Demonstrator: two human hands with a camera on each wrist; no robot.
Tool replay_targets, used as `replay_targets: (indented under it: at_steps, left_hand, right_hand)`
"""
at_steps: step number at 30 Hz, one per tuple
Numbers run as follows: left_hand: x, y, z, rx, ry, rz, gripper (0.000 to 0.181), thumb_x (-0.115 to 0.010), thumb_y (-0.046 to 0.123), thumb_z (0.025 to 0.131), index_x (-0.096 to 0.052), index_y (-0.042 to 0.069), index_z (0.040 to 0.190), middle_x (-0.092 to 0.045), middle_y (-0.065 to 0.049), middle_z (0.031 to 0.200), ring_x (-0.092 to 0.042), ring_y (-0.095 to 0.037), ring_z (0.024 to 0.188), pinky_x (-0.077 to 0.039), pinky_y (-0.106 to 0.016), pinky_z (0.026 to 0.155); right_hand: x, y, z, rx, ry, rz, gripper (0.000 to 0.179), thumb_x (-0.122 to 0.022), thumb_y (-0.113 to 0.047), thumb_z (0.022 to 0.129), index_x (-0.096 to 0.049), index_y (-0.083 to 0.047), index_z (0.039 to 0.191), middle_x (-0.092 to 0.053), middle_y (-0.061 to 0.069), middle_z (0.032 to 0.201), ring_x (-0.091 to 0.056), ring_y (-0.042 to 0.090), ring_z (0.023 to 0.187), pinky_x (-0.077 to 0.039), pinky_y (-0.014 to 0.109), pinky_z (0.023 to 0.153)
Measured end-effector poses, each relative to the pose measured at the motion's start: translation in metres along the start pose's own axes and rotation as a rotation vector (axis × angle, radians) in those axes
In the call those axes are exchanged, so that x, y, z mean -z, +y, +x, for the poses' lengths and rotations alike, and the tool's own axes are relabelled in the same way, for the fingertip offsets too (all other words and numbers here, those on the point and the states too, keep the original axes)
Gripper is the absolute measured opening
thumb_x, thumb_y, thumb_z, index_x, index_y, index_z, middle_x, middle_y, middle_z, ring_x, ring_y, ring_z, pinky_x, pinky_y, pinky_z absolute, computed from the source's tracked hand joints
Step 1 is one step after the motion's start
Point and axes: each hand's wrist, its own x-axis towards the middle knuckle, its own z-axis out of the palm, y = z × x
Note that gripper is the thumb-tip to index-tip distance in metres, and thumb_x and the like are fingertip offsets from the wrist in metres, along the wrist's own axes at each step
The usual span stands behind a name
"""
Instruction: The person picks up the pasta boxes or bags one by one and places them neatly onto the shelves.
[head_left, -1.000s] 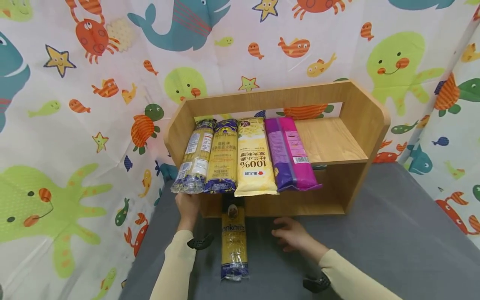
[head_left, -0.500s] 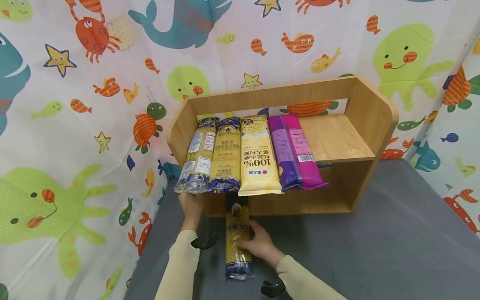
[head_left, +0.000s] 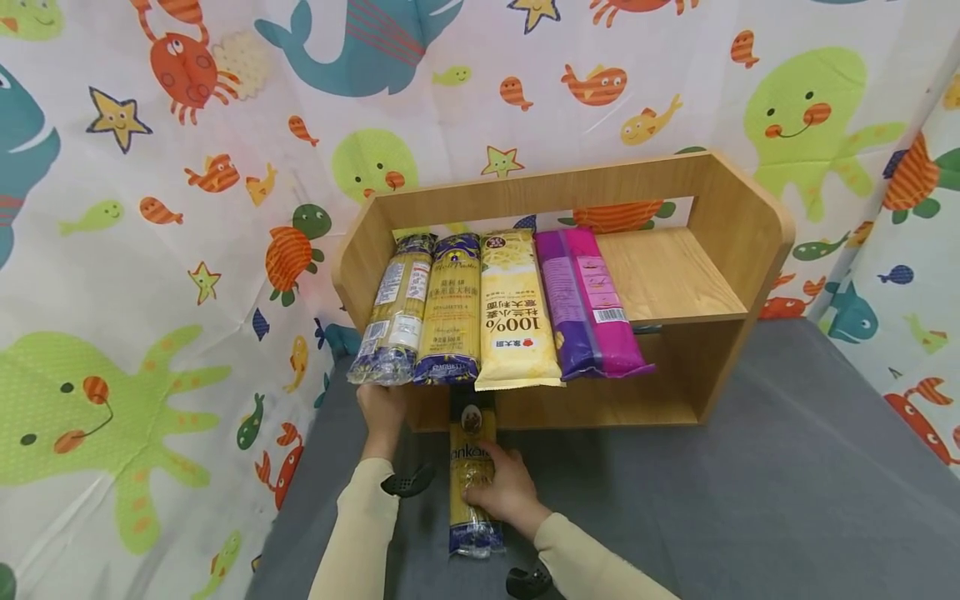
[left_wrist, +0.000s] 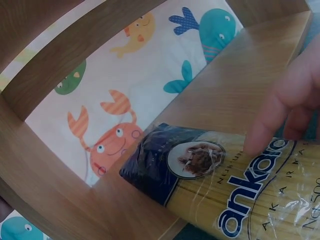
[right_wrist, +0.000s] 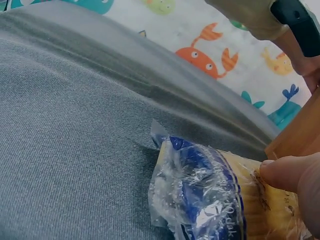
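In the head view, my right hand (head_left: 510, 492) lies over a yellow and blue pack of spaghetti (head_left: 471, 433) marked "ankara" and grips it. The thumb (right_wrist: 285, 172) presses on the wrapper in the right wrist view, near the crinkled clear end. The pack's dark blue far end (left_wrist: 150, 160) reaches into the lower compartment of the wooden shelf (head_left: 600, 412). My left hand (head_left: 382, 417) holds the shelf at its left side, under the overhanging packs, which hide its fingers from above.
On the upper board lie two clear spaghetti packs (head_left: 448, 317), a pale yellow pasta pack (head_left: 517, 317) and a purple pack (head_left: 592, 308), their near ends jutting over the edge. A grey cloth (head_left: 810, 467) covers the table. A sea-animal curtain (head_left: 225, 292) hangs behind.
My right hand has come in from the right of the spaghetti pack and taken hold of it. The left hand has stayed at the shelf's side. The view has shifted slightly.
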Motion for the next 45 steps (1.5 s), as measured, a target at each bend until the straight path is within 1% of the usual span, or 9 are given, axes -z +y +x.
replay_targets:
  at_steps: [5,12,19,23,27,30,33,39,45]
  left_hand:
    - [0.000,-0.003,0.000,0.013,0.003,0.013,0.019,-0.056,0.004,0.099,-0.070,-0.008,0.106,-0.072,-0.026,0.082,-0.052,-0.026,0.066,-0.047,-0.053,0.066]
    - [-0.001,-0.004,-0.001,0.029,0.000,0.012,0.021,-0.056,0.005,0.099,-0.070,-0.007,0.108,-0.073,-0.026,0.086,-0.056,-0.031,0.069,-0.049,-0.058,0.070]
    - [0.000,-0.002,-0.001,0.031,0.001,0.007,0.020,-0.056,0.004,0.099,-0.070,-0.008,0.108,-0.072,-0.027,0.086,-0.057,-0.033,0.070,-0.048,-0.058,0.070]
    - [0.001,0.000,-0.001,0.033,-0.001,0.007,0.021,-0.055,0.005,0.099,-0.070,-0.008,0.108,-0.072,-0.027,0.086,-0.057,-0.031,0.068,-0.047,-0.056,0.067]
    - [0.001,0.001,-0.001,0.036,-0.003,0.003,0.021,-0.054,0.004,0.100,-0.070,-0.008,0.108,-0.071,-0.027,0.082,-0.051,-0.027,0.064,-0.044,-0.050,0.063]
    - [0.001,0.001,-0.001,0.036,-0.002,0.004,0.020,-0.055,0.002,0.098,-0.070,-0.008,0.105,-0.071,-0.027,0.081,-0.049,-0.026,0.063,-0.042,-0.048,0.062]
    - [0.001,0.001,-0.002,0.043,-0.001,0.011,0.019,-0.056,0.002,0.097,-0.070,-0.008,0.106,-0.072,-0.027,0.084,-0.050,-0.026,0.065,-0.043,-0.048,0.063]
    - [0.000,0.001,-0.004,0.044,0.006,0.005,0.021,-0.057,0.001,0.096,-0.071,-0.008,0.110,-0.073,-0.027,0.086,-0.053,-0.028,0.065,-0.044,-0.050,0.063]
    - [0.000,0.000,-0.003,0.025,0.012,0.003,0.021,-0.059,0.003,0.097,-0.070,-0.006,0.113,-0.075,-0.026,0.095,-0.066,-0.038,0.076,-0.051,-0.057,0.071]
  right_hand:
    - [-0.003,-0.001,0.000,-0.008,0.018,-0.010,0.083,-0.087,-0.027,0.067,-0.056,-0.016,0.142,-0.055,0.023,0.115,-0.056,0.029,0.089,-0.045,0.043,0.069]
    - [-0.003,-0.003,0.001,-0.043,0.012,-0.019,0.084,-0.089,-0.021,0.067,-0.055,-0.014,0.143,-0.054,0.025,0.117,-0.057,0.031,0.091,-0.047,0.045,0.072]
    - [-0.001,-0.010,0.002,-0.081,-0.007,0.008,0.085,-0.090,-0.016,0.067,-0.054,-0.015,0.144,-0.053,0.029,0.123,-0.057,0.033,0.093,-0.049,0.048,0.077]
    - [-0.002,-0.011,0.004,-0.095,-0.008,0.020,0.086,-0.090,-0.011,0.066,-0.053,-0.015,0.144,-0.054,0.029,0.122,-0.057,0.033,0.091,-0.050,0.048,0.076]
    - [0.000,-0.011,0.006,-0.072,-0.019,0.014,0.090,-0.090,-0.007,0.064,-0.052,-0.013,0.145,-0.059,0.029,0.120,-0.058,0.037,0.098,-0.051,0.051,0.080]
    - [0.003,-0.010,0.008,-0.042,-0.041,0.020,0.093,-0.088,-0.004,0.064,-0.049,-0.010,0.148,-0.062,0.031,0.126,-0.059,0.043,0.107,-0.051,0.052,0.083]
    - [0.006,-0.008,0.008,-0.040,-0.067,0.041,0.096,-0.086,-0.001,0.063,-0.046,-0.009,0.150,-0.060,0.031,0.133,-0.059,0.042,0.109,-0.052,0.050,0.083]
    - [0.014,-0.003,0.002,-0.081,-0.096,0.133,0.102,-0.081,0.007,0.059,-0.044,-0.012,0.152,-0.055,0.032,0.140,-0.055,0.037,0.104,-0.050,0.042,0.073]
    - [0.031,0.007,-0.014,-0.090,-0.149,0.212,0.104,-0.072,0.013,0.056,-0.043,-0.013,0.153,-0.052,0.033,0.139,-0.055,0.032,0.094,-0.049,0.037,0.062]
